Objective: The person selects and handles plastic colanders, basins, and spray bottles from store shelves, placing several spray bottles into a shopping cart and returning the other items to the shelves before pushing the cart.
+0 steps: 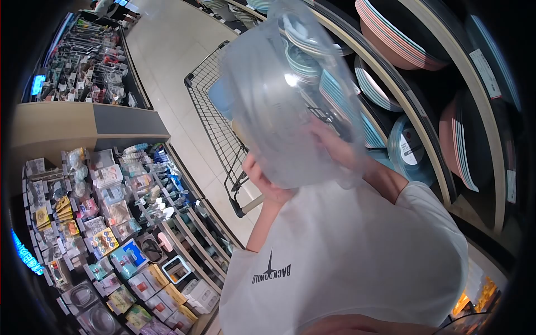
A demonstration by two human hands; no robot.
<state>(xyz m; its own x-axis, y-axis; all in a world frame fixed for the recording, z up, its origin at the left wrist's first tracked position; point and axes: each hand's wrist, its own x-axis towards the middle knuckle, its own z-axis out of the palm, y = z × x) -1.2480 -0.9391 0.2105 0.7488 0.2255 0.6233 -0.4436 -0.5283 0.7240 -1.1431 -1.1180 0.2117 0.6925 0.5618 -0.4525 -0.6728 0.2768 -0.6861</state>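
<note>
Grasped clear tub (273, 106), lengthwise up-frame, in left hand (269, 183) and right hand (334, 146); had shelf edge (389, 68) right, open floor (167, 50) upper left.

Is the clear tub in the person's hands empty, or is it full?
The tub seems empty: the right hand shows through it and no contents are visible, though its hazy part hides detail.

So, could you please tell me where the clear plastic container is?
In the head view, the clear plastic container is upper centre, held by the left hand and right hand, between the shopping cart and stacked basins.
</note>
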